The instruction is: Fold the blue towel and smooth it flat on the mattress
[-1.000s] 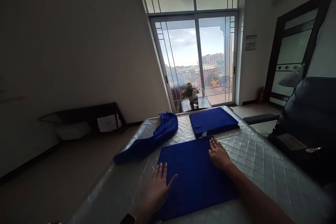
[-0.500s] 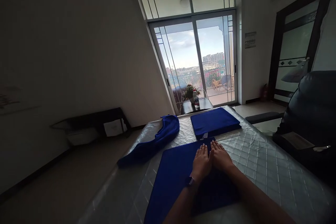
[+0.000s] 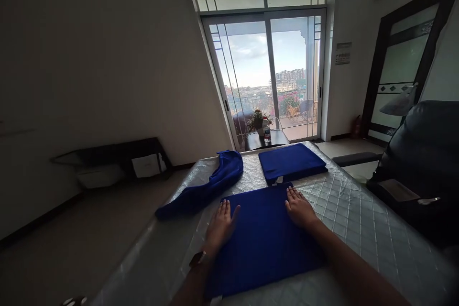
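A flat, folded piece of blue cloth [image 3: 261, 239] lies in front of me on a silvery quilted surface [image 3: 358, 220]. My left hand [image 3: 221, 224] rests on its far left corner, fingers stretched out and thumb apart, with a watch on the wrist. My right hand [image 3: 299, 206] lies flat on the far right corner, fingers extended. Just beyond is a neatly folded blue cloth stack [image 3: 292, 161], with a small white tag at its near edge. A crumpled blue cloth [image 3: 211, 184] stretches along the left side of the quilted surface.
A dark small table [image 3: 267, 139] with a potted plant [image 3: 257, 120] and a plastic bottle [image 3: 266, 130] stands beyond the far edge, before a sliding glass door. A black chair [image 3: 419, 153] is at right. A dark low stand [image 3: 118, 158] sits by the left wall.
My left hand has slid left across the blue cloth, from beside my right hand to the far left corner. My right hand stays at the far right corner.
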### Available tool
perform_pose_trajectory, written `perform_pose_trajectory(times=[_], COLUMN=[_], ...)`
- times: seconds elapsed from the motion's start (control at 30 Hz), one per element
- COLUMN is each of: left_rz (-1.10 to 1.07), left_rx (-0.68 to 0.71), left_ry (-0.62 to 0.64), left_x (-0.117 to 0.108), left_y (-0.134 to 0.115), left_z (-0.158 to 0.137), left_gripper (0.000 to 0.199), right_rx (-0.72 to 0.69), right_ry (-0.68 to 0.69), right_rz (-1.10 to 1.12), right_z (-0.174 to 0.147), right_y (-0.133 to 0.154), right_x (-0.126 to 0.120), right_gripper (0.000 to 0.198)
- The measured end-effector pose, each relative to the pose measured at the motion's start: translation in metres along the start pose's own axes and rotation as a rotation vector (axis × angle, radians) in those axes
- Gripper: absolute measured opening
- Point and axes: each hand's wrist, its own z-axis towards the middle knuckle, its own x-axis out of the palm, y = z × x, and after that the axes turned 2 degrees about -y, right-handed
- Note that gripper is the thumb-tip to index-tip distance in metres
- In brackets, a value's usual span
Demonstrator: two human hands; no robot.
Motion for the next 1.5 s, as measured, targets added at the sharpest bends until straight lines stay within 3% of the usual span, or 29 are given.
perform_pose_trajectory(times=[0.27, 0.67, 0.83, 1.03, 1.33, 1.5], left_rz=[-0.103, -0.145, -0.146, -0.141, -0.098, -0.083], left_rx=[-0.107, -0.141, -0.131, -0.135, -0.103, -0.116], left_ry=[0.066, 0.04, 0.002, -0.012, 0.018, 0.115], left_x=[0.001, -0.002, 0.007, 0.008, 0.013, 0.007], left_y=[0.007, 0.007, 0.009, 0.009, 0.01, 0.015], left_z=[0.001, -0.002, 0.0, 0.001, 0.001, 0.006], left_gripper=[0.091, 0.092, 0.091, 0.092, 0.085, 0.084], right_rx=[-0.006, 0.032, -0.011, -0.022, -0.026, -0.024], right_ry=[0.001, 0.048, 0.041, 0.037, 0.035, 0.022], right_rz=[-0.079, -0.177, -0.156, -0.119, -0.044, 0.005], right_z=[0.001, 0.01, 0.027, 0.034, 0.033, 0.032], right_y=[0.003, 0.011, 0.01, 0.004, -0.004, -0.006], right_x=[-0.001, -0.015, -0.02, -0.008, -0.004, -0.004], right_gripper=[0.064, 0.066, 0.065, 0.065, 0.067, 0.068])
